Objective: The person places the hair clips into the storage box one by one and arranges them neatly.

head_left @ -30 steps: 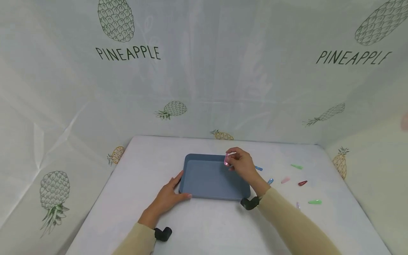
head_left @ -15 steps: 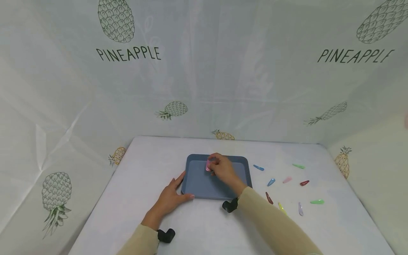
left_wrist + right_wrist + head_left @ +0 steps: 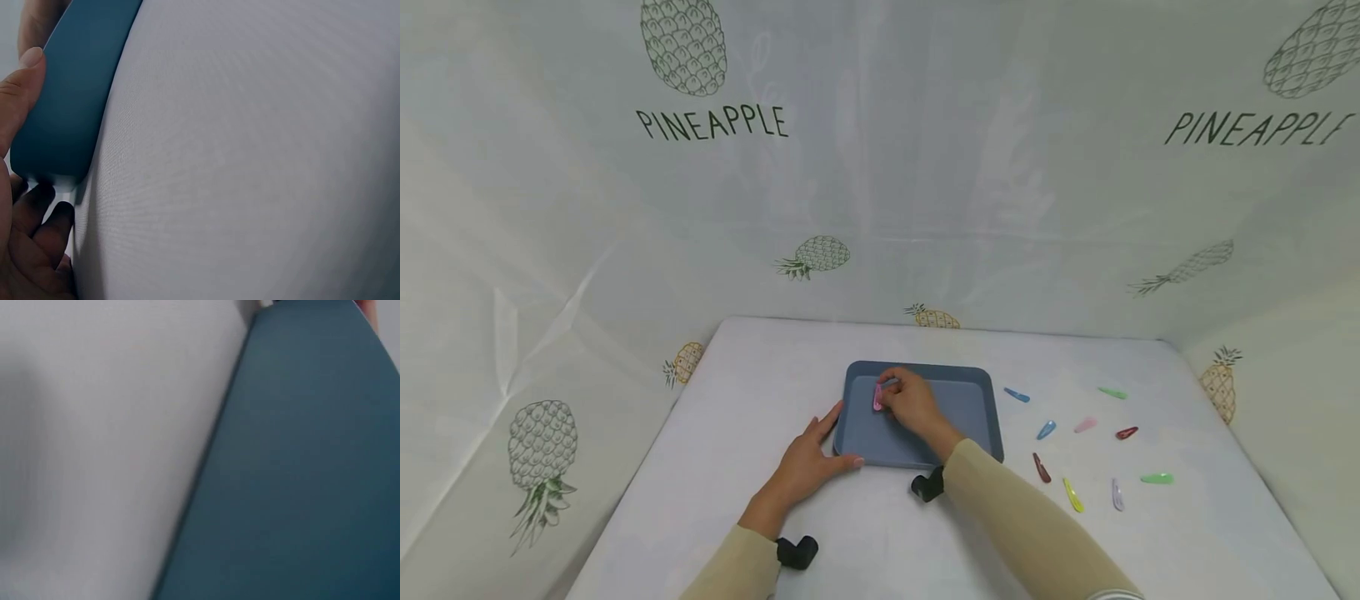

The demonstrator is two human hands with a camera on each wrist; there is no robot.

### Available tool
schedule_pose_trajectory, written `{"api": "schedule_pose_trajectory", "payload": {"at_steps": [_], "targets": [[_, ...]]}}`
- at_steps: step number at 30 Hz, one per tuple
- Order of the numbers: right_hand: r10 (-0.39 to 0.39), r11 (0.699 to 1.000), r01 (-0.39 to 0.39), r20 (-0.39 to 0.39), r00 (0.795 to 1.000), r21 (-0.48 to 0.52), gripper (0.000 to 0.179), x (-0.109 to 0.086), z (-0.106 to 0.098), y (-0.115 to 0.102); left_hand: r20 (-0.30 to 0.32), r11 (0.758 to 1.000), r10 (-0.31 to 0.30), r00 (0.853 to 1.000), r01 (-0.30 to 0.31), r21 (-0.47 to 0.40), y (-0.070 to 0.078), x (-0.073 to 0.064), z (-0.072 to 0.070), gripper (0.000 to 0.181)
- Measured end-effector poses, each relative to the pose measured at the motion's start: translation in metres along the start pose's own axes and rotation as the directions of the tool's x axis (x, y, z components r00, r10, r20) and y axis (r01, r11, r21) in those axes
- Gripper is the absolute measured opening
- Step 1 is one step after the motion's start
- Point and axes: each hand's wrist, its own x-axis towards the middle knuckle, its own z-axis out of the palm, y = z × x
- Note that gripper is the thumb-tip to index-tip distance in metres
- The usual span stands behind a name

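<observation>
Left wrist view: the left hand point(image 3: 28, 250) is bracing the tray point(image 3: 69, 100), fingers unclenched; light contact might be risking a slide. Head view: the right hand point(image 3: 914, 405) is pinching a pink clip point(image 3: 877, 397) over the tray; slackening might be dropping it. It is sitting farther left than before.

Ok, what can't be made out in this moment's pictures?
Head view: the right hand covers part of the tray; whether the pink clip touches the tray is too small to tell.
Head view: any markings on the yellow clip, too small.
Left wrist view: the left hand, cut off by the left edge.
Right wrist view: the tray's inside, hidden by its wall.
</observation>
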Motion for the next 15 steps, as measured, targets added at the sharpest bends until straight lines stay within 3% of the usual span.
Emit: {"api": "schedule_pose_trajectory", "payload": {"at_steps": [6, 15], "targets": [[-0.021, 0.999, 0.021, 0.0, 1.0, -0.037, 0.02, -0.002, 0.006, -0.001, 0.0, 1.0, -0.013, 1.0, 0.013, 0.025, 0.0, 0.001, -0.001, 0.105], [-0.09, 0.973, 0.08, -0.038, 0.995, -0.218, 0.016, -0.006, 0.013, 0.0, -0.006, 1.0, -0.005, 1.0, 0.005, 0.01, 0.002, -0.001, -0.001, 0.103]]}}
